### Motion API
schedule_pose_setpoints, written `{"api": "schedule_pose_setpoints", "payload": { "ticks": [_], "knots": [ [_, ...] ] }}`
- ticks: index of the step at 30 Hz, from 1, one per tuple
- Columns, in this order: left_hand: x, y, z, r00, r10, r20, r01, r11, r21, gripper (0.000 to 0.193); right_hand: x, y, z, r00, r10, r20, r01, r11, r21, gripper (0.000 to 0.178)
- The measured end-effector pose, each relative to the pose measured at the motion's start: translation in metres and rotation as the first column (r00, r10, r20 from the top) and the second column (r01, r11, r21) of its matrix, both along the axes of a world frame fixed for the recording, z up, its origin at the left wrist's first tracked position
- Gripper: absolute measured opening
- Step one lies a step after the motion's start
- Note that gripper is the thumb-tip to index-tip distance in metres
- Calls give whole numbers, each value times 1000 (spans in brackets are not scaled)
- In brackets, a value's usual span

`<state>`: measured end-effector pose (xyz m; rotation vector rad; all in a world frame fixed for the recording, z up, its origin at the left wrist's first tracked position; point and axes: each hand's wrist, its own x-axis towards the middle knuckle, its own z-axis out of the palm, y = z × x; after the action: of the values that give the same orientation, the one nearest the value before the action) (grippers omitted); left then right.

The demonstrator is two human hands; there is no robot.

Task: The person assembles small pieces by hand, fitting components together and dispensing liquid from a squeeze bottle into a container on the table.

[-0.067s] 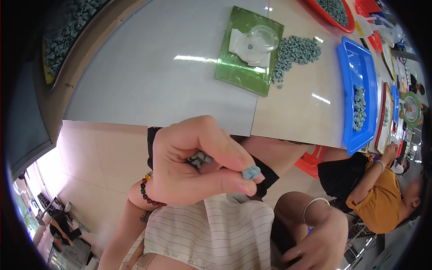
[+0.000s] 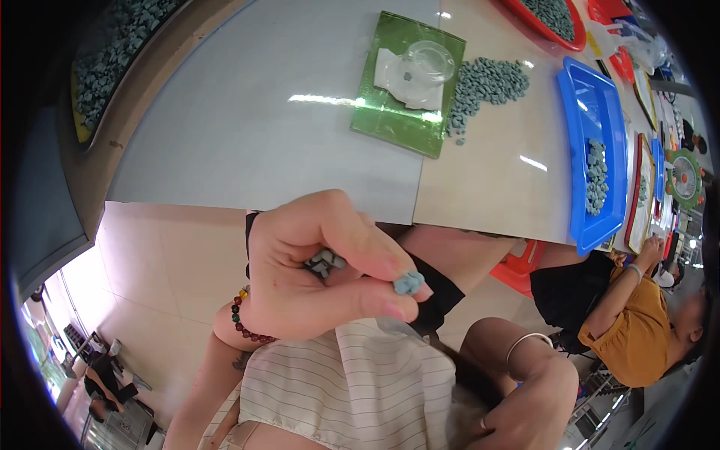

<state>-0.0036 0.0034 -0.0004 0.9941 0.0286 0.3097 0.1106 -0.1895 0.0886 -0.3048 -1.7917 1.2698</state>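
Note:
In front of my lap, my left hand [image 2: 322, 270] is closed, pinching a small rough blue-green stone [image 2: 409, 283] between thumb and fingertips. More grey-green stones [image 2: 327, 262] are tucked in its curled palm. A beaded bracelet [image 2: 238, 318] circles that wrist. My right hand [image 2: 529, 397] is low at the right, beside the striped shirt [image 2: 330, 382], below a pale bangle [image 2: 525, 339]. Its fingers point down and are mostly hidden, so whether it holds anything does not show.
A green glossy block [image 2: 397, 135] bears a clear round dish [image 2: 429, 64] on white paper. Beside it lies a pile of stones [image 2: 487, 81]. A blue tray [image 2: 574, 150] and a red basin [image 2: 566, 34] stand farther right. A co-worker in an orange top [image 2: 637, 330] sits at right.
My left hand has shifted slightly left and up with the pinched stone. My right hand has turned, and its fingers show less than before. The tabletop things sit slightly farther left in view.

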Motion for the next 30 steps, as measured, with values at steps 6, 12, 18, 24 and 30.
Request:
{"api": "schedule_pose_setpoints", "payload": {
  "ticks": [6,12,18,24,30],
  "knots": [
    [-6,0,3,993,100,59,-101,994,27,27,7,-36,26,916,-400,-20,388,874,292,17],
    [-18,9,19,984,156,84,-164,982,94,25,10,-111,56,995,1,-102,54,839,541,19],
    [-18,0,33,935,308,-175,-280,945,171,34,1,-102,50,907,-278,-317,421,654,629,19],
    [-30,2,50,950,301,-78,-277,933,229,32,-7,-69,67,928,-319,194,270,932,242,22],
    [-51,6,58,936,353,-2,-340,904,261,27,-10,-132,67,992,75,-104,22,699,715,12]
  ]
}}
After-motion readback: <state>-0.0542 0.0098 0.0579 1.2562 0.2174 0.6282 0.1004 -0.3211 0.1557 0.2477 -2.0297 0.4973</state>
